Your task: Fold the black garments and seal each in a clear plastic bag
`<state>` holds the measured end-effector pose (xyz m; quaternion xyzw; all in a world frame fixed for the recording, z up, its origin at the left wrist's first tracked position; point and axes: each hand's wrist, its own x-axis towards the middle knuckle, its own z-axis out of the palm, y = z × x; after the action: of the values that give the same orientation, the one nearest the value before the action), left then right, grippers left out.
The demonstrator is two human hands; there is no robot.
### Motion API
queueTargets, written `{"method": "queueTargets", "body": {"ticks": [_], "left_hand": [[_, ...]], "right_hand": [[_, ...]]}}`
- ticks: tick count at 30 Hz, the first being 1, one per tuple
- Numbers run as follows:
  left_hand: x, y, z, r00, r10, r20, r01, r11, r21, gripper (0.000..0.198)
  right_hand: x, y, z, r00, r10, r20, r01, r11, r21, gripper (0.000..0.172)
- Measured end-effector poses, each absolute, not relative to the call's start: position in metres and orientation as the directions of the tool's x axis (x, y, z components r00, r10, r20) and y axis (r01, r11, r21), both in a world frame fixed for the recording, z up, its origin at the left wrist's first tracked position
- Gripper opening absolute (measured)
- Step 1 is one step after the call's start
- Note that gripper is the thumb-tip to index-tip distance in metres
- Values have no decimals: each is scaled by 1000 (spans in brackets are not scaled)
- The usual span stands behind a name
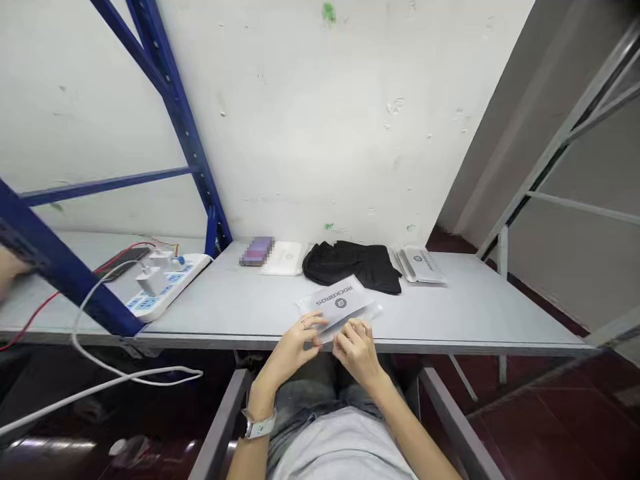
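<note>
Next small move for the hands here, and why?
Probably have the right hand gently part the near edge of the clear plastic while the left hand steadies it. Both hands are at that near edge, and the plastic shows beyond the ROCKBROS-printed piece on both sides. Whether the edge is open isn't clear.
</note>
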<state>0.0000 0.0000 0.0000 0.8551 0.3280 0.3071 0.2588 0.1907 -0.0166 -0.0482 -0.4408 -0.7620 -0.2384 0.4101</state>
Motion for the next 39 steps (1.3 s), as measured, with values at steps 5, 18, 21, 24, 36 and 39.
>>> {"method": "queueTargets", "body": {"ticks": [5, 18, 21, 24, 36, 39], "left_hand": [[-21, -2, 10, 552, 742, 380, 471, -653, 593, 16], [-37, -4, 17, 463, 849, 255, 693, -525, 493, 32], [0, 1, 18, 424, 837, 346, 721, -543, 431, 40], [37, 14, 6, 403, 844, 355, 810, -509, 291, 45], [51, 28, -19, 370, 879, 299, 894, -425, 141, 47], [53, 27, -15, 365, 885, 289, 893, -420, 161, 46]], "right_hand": [[224, -18, -39, -182, 531, 828, 899, 430, -78, 20], [255, -42, 18, -278, 861, 427, 826, 441, -351, 20], [231, -25, 14, -290, 834, 469, 831, 462, -309, 42], [206, -1, -2, -325, 840, 434, 856, 457, -243, 47], [193, 18, -23, -329, 885, 329, 876, 416, -243, 49], [193, 19, -22, -326, 889, 322, 869, 416, -269, 48]]}}
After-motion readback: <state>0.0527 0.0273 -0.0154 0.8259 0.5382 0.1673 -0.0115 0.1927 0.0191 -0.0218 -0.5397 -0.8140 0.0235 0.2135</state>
